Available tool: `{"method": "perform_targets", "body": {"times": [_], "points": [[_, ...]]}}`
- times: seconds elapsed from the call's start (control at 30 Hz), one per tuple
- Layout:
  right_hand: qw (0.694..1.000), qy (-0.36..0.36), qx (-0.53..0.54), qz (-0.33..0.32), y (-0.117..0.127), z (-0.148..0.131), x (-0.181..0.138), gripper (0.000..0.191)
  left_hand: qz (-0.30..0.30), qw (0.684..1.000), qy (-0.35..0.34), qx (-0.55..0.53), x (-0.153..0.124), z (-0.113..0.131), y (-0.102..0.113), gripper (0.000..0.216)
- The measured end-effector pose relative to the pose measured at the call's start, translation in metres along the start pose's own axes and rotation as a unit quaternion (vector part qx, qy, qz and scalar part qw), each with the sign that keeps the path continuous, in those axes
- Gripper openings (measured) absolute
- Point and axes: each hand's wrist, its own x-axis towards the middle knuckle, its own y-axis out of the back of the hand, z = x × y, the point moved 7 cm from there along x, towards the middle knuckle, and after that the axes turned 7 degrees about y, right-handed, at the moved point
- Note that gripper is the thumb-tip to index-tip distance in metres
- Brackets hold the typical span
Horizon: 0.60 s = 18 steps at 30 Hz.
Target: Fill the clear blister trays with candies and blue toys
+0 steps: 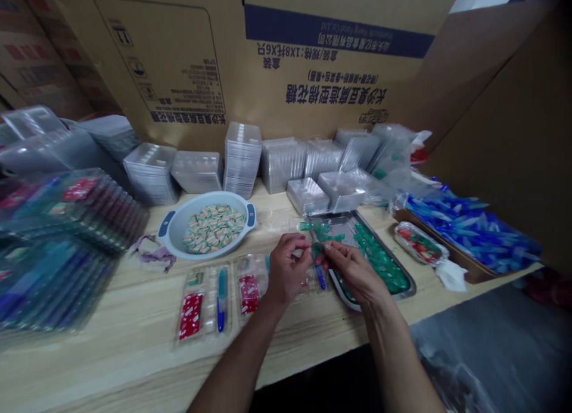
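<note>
A small translucent green piece (317, 250) is pinched by the left hand (290, 263) and right hand (351, 267) over the left edge of the rectangular metal tray (410, 289), left of which a clear plastic pack (208, 297) seems part-filled, red printed packet (191, 316) and blue-teal stick (221, 300) being already placed.

Packing wkshop: lg printed cardbd box (330, 61), stacked clear plastic trays (242, 162), filled packs (100, 210) on wood-look tbl (143, 365).
</note>
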Motion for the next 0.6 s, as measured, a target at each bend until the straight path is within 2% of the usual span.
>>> {"method": "perform_targets", "body": {"times": [0.17, 0.23, 0.33, 0.43, 0.53, 0.6], "points": [[1.000, -0.012, 0.008, -0.008, 0.004, 0.006, -0.002, 0.045, -0.028, 0.999, -0.027, 0.001, 0.001, 0.004, -0.003, 0.012], [1.000, -0.012, 0.009, -0.008, 0.005, 0.007, -0.003, 0.044, -0.042, 0.999, -0.017, -0.007, 0.001, 0.003, -0.005, 0.015], [0.999, 0.029, -0.031, 0.031, 0.012, 0.005, -0.001, 0.039, -0.068, 0.993, 0.075, -0.065, 0.000, -0.008, -0.007, 0.026], [0.983, 0.094, -0.131, 0.094, 0.021, -0.001, 0.002, 0.030, -0.065, 0.975, 0.157, -0.142, -0.002, -0.017, -0.007, 0.050], [0.957, 0.128, -0.228, 0.126, 0.021, -0.005, 0.005, 0.021, -0.051, 0.975, 0.134, -0.171, -0.002, -0.015, -0.006, 0.070], [0.954, 0.134, -0.234, 0.134, 0.018, -0.004, 0.007, 0.019, -0.051, 0.981, 0.101, -0.159, -0.003, -0.013, -0.008, 0.076]]}}
